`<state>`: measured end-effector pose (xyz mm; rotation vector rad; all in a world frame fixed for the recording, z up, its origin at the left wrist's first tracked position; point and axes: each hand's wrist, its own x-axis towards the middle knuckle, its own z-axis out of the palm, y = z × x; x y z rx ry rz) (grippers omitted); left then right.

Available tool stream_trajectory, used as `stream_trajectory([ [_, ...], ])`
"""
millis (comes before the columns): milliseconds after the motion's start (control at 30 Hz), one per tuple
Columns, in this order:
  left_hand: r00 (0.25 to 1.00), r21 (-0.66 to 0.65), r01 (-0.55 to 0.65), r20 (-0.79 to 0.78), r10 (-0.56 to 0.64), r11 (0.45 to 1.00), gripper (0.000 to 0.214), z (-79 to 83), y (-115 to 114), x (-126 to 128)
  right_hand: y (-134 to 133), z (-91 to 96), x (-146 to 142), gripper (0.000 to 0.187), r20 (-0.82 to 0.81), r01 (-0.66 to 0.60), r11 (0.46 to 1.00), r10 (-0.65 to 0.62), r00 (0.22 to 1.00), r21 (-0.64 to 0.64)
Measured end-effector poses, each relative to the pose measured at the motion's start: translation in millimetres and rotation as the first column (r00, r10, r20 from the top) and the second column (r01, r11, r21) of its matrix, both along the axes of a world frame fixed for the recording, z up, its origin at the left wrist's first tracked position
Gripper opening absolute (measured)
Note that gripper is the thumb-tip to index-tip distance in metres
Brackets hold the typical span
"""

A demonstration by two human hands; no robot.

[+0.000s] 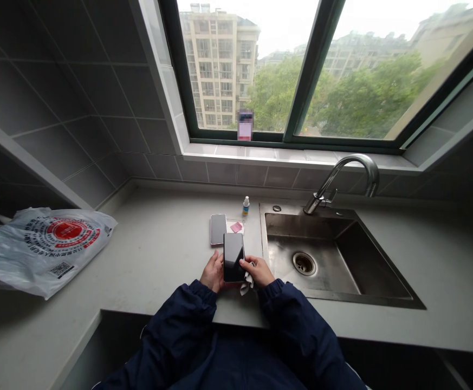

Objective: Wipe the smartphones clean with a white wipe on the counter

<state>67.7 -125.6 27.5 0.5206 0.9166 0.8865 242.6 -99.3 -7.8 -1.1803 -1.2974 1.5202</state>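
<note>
A black phone (pixel 233 257) lies screen up on the grey counter (pixel 159 254) near its front edge. My left hand (pixel 213 272) grips the phone's left side. My right hand (pixel 257 271) touches the screen's right edge with its fingertips and pinches a small white wipe (pixel 246 283) under it. A second phone (pixel 218 228) lies just behind, beside a clear packet with a pink piece (pixel 236 227). A small bottle (pixel 245 206) with a blue and yellow label stands behind those.
A steel sink (pixel 334 260) with a drain and a curved tap (pixel 342 179) lies right of the phones. A white plastic bag with red print (pixel 43 246) rests at the counter's far left. A window ledge and grey tiled walls stand behind.
</note>
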Motion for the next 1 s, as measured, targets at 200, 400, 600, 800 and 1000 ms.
stream_trajectory([
  [200,0.991,-0.025,-0.045,0.121,0.048,0.999,0.087,2.2,-3.3,2.5,-14.5,2.5,-11.6,0.041,-0.081,-0.022,0.999,0.025,0.996,0.030],
  [400,0.992,-0.006,-0.025,0.126,0.025,1.000,0.083,-5.2,-2.3,-2.0,-7.7,6.2,-4.1,0.042,-0.130,-0.083,0.996,0.079,0.988,-0.022],
  [600,0.964,0.020,0.033,0.263,-0.037,0.999,0.080,-17.2,0.2,-7.6,4.3,14.2,30.9,0.049,-0.139,-0.037,0.995,0.024,0.990,-0.093],
  [800,0.950,0.003,0.118,0.290,-0.114,0.993,0.075,-28.9,3.4,-10.2,19.8,10.2,48.0,0.059,-0.155,0.313,0.949,-0.304,0.940,0.033],
  [1000,0.928,0.027,0.250,0.280,-0.247,0.968,0.084,-38.6,4.0,-6.6,-2.6,26.8,12.2,0.051,-0.095,0.316,0.906,-0.302,0.949,0.282],
])
